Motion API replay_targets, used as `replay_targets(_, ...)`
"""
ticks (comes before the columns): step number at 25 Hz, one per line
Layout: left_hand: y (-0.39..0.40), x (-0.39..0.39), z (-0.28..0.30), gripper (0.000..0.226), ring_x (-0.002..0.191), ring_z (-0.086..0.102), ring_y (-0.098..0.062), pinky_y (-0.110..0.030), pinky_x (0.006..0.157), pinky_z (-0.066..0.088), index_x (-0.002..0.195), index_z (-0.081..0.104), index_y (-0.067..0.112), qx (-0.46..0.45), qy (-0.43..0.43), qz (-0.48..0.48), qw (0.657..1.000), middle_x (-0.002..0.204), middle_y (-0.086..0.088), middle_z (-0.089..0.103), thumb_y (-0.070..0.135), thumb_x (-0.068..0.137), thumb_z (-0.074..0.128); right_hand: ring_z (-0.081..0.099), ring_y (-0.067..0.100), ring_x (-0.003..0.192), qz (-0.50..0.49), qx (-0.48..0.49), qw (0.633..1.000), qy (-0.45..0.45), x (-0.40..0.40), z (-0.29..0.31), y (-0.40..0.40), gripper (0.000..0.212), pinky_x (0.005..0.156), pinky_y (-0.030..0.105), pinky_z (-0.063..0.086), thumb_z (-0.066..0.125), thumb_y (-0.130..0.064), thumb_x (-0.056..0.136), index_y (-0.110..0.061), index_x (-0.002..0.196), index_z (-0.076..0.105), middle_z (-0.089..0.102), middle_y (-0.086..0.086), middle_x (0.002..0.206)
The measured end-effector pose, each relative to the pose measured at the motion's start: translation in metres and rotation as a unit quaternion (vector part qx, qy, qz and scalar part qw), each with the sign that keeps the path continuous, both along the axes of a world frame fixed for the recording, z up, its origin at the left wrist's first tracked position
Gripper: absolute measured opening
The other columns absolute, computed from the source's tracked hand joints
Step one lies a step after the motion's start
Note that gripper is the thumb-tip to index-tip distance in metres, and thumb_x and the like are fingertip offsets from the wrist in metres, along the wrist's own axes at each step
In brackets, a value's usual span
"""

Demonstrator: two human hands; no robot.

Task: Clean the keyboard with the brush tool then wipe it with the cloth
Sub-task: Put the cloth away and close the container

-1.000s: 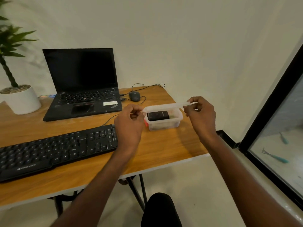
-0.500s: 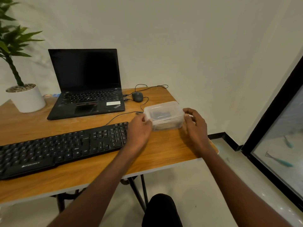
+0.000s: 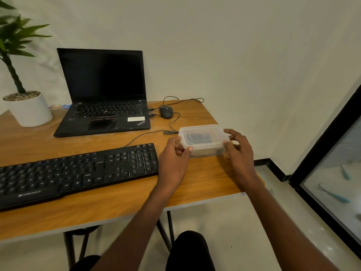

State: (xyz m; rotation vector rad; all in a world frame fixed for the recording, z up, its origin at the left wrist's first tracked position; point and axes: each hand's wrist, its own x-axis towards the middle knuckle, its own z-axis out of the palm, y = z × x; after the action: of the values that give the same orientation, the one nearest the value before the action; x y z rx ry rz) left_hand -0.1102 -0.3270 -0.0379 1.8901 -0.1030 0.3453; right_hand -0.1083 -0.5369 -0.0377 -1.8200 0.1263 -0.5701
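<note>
Your left hand (image 3: 172, 159) pinches the left end of the box (image 3: 203, 140), thumb on its lid; your right hand (image 3: 239, 151) grips the right end, fingers curled round the lid's edge; the box sits on the counter (image 3: 117, 202) with the lid on and something dark inside, too blurred to name; the keyboard (image 3: 78, 171) lies just left of your left hand, near the front edge; behind it stands the open laptop (image 3: 103, 94), with the mouse (image 3: 166, 111) to its right and a plant pot (image 3: 29, 110) at far left.
</note>
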Motion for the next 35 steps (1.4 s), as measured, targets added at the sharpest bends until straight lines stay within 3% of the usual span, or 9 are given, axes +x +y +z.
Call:
replay_targets(5,-0.001,0.001,-0.002,0.051,0.094,0.059,0.004,-0.009,0.075,0.048,0.146,0.055,0.019,-0.007,0.002,0.000,1.000,0.101,0.016,0.061,0.032,0.099,0.072,0.061,0.008,0.111,-0.041,-0.004,0.999,0.013,0.004,-0.002,0.002,0.016,0.096,0.046,0.060,0.063,-0.037,0.102,-0.027,0.112,0.072,0.062,-0.009,0.119)
replay_targets(10,-0.003,0.002,-0.003,0.052,0.092,0.062,0.003,-0.019,0.077,0.055,0.147,0.053,0.023,0.012,-0.015,-0.006,1.000,0.102,0.019,0.062,0.037,0.100,0.070,0.060,0.014,0.118,-0.049,-0.027,0.998,-0.002,0.006,-0.003,0.003,0.032,0.092,0.039,0.061,0.061,-0.036,0.103,-0.038,0.134,0.060,0.057,-0.008,0.135)
replay_targets(15,-0.003,0.005,-0.006,0.048,0.112,0.060,-0.014,-0.029,0.089,0.052,0.143,0.053,0.019,0.027,-0.028,0.000,0.999,0.124,0.005,0.058,0.041,0.102,0.065,0.057,0.010,0.118,-0.114,-0.061,0.992,0.002,0.008,-0.004,0.003,0.033,0.106,0.042,0.052,0.056,-0.041,0.104,-0.026,0.129,0.071,0.063,-0.003,0.132)
replay_targets(18,-0.009,0.006,-0.009,0.051,0.138,0.040,-0.032,-0.041,0.104,0.038,0.126,0.058,0.015,0.147,0.021,0.029,0.988,0.146,-0.012,0.045,0.059,0.103,0.050,0.046,0.018,0.134,-0.098,-0.221,0.969,-0.047,0.004,-0.001,0.008,0.043,0.107,0.038,0.044,0.048,-0.047,0.104,-0.026,0.140,0.061,0.048,-0.003,0.148)
replay_targets(21,-0.014,0.007,-0.009,0.074,0.155,0.013,-0.038,-0.052,0.121,0.024,0.134,0.063,0.014,0.211,0.080,0.013,0.974,0.171,-0.019,0.015,0.072,0.102,0.031,0.036,0.012,0.144,-0.017,-0.403,0.912,-0.081,-0.003,-0.001,0.021,0.038,0.109,0.038,0.033,0.048,-0.043,0.106,-0.034,0.143,0.054,0.042,-0.012,0.156)
replay_targets(23,-0.013,0.007,-0.009,0.077,0.153,0.017,-0.037,-0.054,0.123,0.025,0.137,0.062,0.015,0.210,0.075,0.012,0.975,0.169,-0.017,0.021,0.074,0.101,0.028,0.038,0.008,0.143,0.037,-0.443,0.893,-0.069,-0.002,-0.003,0.024,0.037,0.113,0.045,0.036,0.048,-0.045,0.105,-0.037,0.141,0.056,0.047,-0.016,0.154)
replay_targets(27,-0.009,0.013,-0.012,0.069,0.143,0.033,-0.027,-0.047,0.115,0.036,0.126,0.067,0.013,0.169,0.070,0.010,0.983,0.155,-0.007,0.043,0.072,0.099,0.042,0.047,0.006,0.137,0.078,-0.388,0.914,-0.091,0.003,-0.004,0.018,0.035,0.110,0.045,0.045,0.056,-0.041,0.103,-0.034,0.136,0.063,0.056,-0.016,0.146)
replay_targets(30,-0.010,0.014,-0.014,0.057,0.120,0.055,-0.016,-0.044,0.104,0.050,0.122,0.060,0.024,0.016,0.072,0.015,0.997,0.127,0.003,0.062,0.071,0.091,0.054,0.044,0.003,0.137,0.076,-0.377,0.919,-0.088,0.000,-0.002,0.018,0.037,0.111,0.037,0.042,0.056,-0.045,0.101,-0.036,0.136,0.063,0.056,-0.018,0.146)
replay_targets(35,-0.016,0.013,0.007,0.056,0.111,0.060,-0.022,-0.048,0.098,0.052,0.139,0.053,0.014,0.010,0.117,0.053,0.992,0.115,0.007,0.057,0.055,0.100,0.057,0.041,0.001,0.138,0.077,-0.370,0.923,-0.074,-0.002,-0.001,0.019,0.040,0.110,0.030,0.033,0.055,-0.046,0.100,-0.036,0.138,0.063,0.055,-0.019,0.147)
